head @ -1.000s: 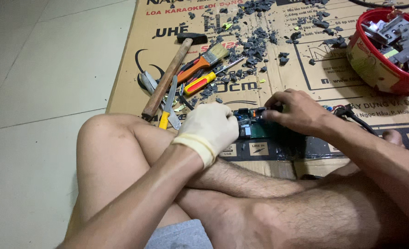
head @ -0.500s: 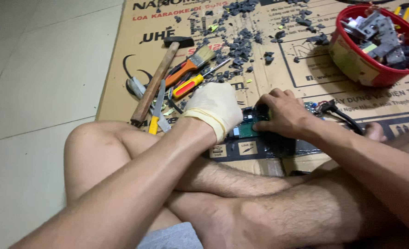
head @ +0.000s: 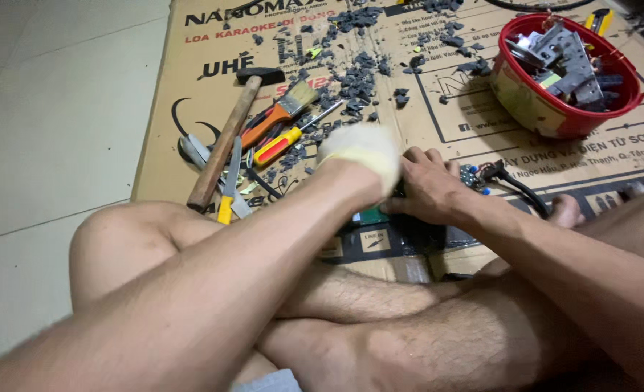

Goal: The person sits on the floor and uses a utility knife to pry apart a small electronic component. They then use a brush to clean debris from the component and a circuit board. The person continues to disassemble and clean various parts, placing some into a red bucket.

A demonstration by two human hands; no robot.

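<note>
My left hand (head: 358, 154), in a pale cloth glove and blurred by motion, is closed over the left end of a green circuit board (head: 371, 215). The board lies on the cardboard sheet (head: 191, 109) in front of my crossed legs. My bare right hand (head: 431, 190) grips the same board from the right, fingers curled over its top. Both hands hide most of the board. A black cable (head: 516, 186) runs off to the right from under my right hand.
To the left of my hands lie a wooden-handled hammer (head: 224, 141), a paintbrush (head: 284, 109), a red-and-yellow screwdriver (head: 282, 145) and a yellow-handled file (head: 229, 181). Several dark broken bits (head: 358, 72) are scattered behind. A red bowl (head: 554, 125) of metal parts stands at the far right. Pale floor tiles lie to the left.
The view has dropped lower and closer. My gloved left hand has shifted on the board and is now blurred, while my right hand stays clamped on it.
</note>
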